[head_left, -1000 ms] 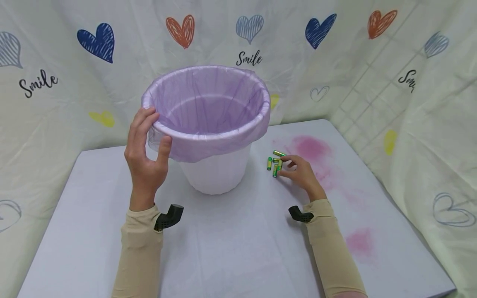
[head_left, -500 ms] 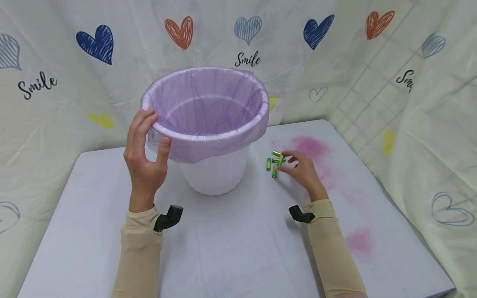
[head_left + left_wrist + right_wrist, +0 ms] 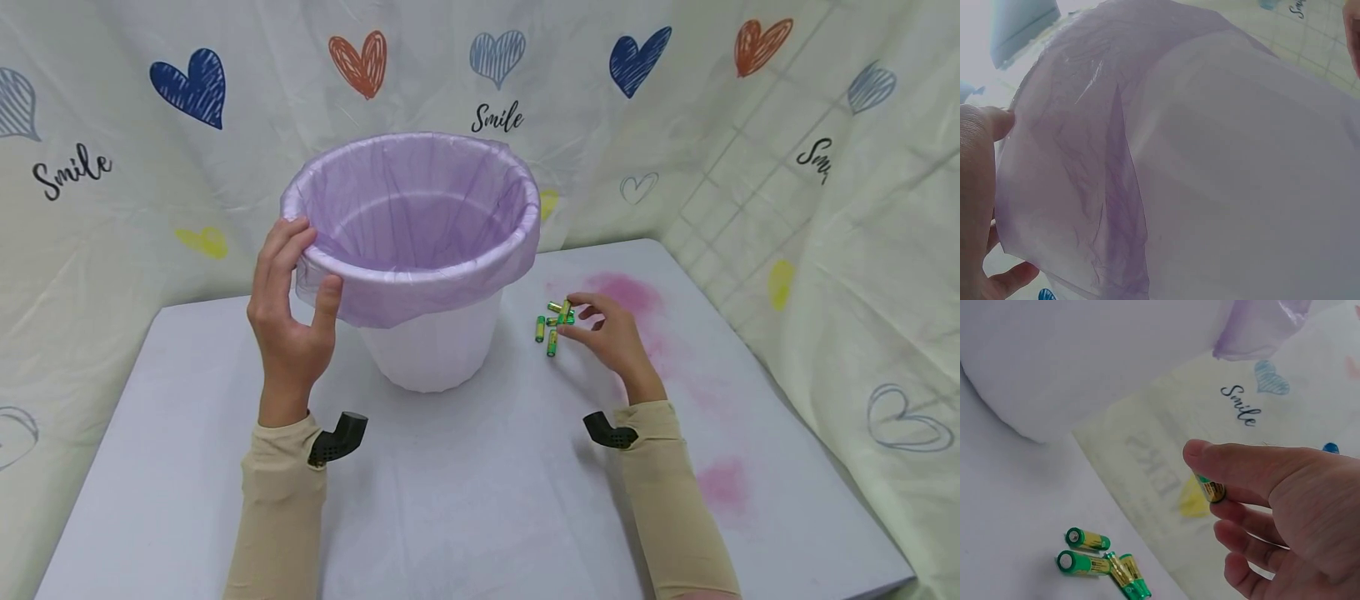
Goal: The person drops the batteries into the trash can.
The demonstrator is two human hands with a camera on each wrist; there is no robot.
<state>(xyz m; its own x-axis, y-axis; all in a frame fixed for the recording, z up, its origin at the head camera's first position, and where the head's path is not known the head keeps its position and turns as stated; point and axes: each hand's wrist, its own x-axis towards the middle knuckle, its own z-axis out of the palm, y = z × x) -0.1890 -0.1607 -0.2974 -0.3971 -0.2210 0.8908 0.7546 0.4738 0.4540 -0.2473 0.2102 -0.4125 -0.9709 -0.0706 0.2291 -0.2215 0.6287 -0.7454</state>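
A white trash can [image 3: 431, 358] with a lilac plastic liner [image 3: 412, 300] folded over its rim stands upright on the table. My left hand [image 3: 292, 325] holds the can's left side at the rim, fingertips at the top edge and thumb against the liner's front. In the left wrist view the liner [image 3: 1066, 162] fills much of the picture. My right hand [image 3: 615, 337] pinches one green and gold battery [image 3: 1211, 489] between thumb and fingers, just above the table. Several more batteries [image 3: 540, 328] lie loosely beneath and beside it, to the right of the can.
The white table [image 3: 450, 500] has pink stains [image 3: 723, 486] on its right part. A cream curtain [image 3: 577, 150] printed with hearts and words hangs behind it and along the sides. A black wrist camera [image 3: 341, 437] sits on each beige sleeve.
My right hand has lifted one battery slightly up and away from the others. The left hand keeps its place on the trash can.
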